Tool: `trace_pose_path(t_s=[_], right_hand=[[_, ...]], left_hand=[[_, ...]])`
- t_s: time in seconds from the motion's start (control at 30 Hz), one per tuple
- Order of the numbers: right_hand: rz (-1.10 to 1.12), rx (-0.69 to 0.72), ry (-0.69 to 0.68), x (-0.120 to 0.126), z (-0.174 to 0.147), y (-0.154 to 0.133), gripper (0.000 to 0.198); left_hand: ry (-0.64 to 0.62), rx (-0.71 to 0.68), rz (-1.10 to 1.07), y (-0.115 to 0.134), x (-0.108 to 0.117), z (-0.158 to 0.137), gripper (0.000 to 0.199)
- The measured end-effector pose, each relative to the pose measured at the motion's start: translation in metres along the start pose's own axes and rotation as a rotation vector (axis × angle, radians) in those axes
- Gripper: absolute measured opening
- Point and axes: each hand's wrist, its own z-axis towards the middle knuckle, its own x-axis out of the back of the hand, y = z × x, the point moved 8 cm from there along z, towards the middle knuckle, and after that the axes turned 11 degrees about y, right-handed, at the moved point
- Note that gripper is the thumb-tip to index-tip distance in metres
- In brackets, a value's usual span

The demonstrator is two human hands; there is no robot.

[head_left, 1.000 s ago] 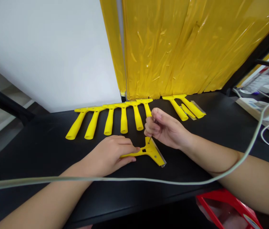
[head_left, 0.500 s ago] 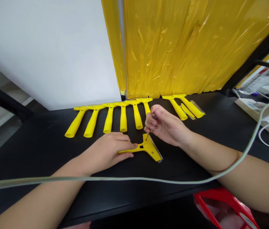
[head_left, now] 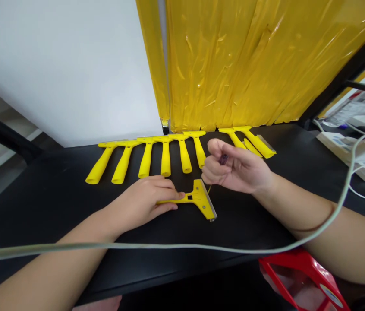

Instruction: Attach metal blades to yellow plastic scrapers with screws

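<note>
The left hand [head_left: 146,198] pinches a yellow scraper [head_left: 199,198] — the curled right hand [head_left: 236,166] grips a dark-handled screwdriver [head_left: 223,159].

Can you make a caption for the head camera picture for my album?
Left hand grips a yellow scraper; right hand holds a dark-ended tool near it.

Even, muted light leaves the black desk [head_left: 169,231] dark, with glints on the yellow film [head_left: 234,65]. Wide-angle distortion stretches the edges; fine detail looks soft.

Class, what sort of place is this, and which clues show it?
Probably a workshop bench: matching yellow scrapers lined up on a black surface, with another scraper held in the left hand.
</note>
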Motion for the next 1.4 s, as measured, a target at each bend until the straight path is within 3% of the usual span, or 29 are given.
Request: trace_pose_path(t_s=[0.17,0.47,0.67,0.8,1.1,1.17,1.27,1.33,1.4], right_hand=[[0.075,-0.079,-0.127,-0.015,-0.007,0.015,0.037],[0.160,-0.087,-0.248,-0.026,-0.012,0.019,0.030],[0.052,0.045,-0.351,-0.028,-0.017,0.017,0.021],[-0.045,0.169,-0.320,-0.022,-0.017,0.009,0.021],[-0.090,0.228,-0.215,-0.009,-0.008,0.005,0.008],[-0.109,0.186,-0.250,-0.013,-0.008,0.008,0.008],[-0.061,0.038,-0.318,-0.025,-0.012,0.020,0.029],[0.037,-0.028,-0.294,-0.029,-0.013,0.025,0.039],[0.112,-0.038,-0.227,-0.029,-0.012,0.025,0.034]], left_hand=[[-0.003,0.022,-0.011,-0.001,0.000,0.001,0.019],[0.020,0.015,-0.020,-0.005,-0.001,-0.001,0.020],[0.012,0.033,-0.014,-0.002,0.001,0.002,0.017],[0.007,0.045,-0.021,0.000,0.002,0.004,0.018],[0.003,0.055,-0.016,-0.005,0.000,0.002,0.021],[0.003,0.059,-0.016,-0.005,-0.001,0.003,0.021],[0.012,0.066,-0.018,-0.006,-0.001,0.003,0.017],[0.021,0.061,-0.020,-0.007,0.000,0.003,0.016],[0.029,0.053,-0.029,-0.007,0.000,0.002,0.020]])
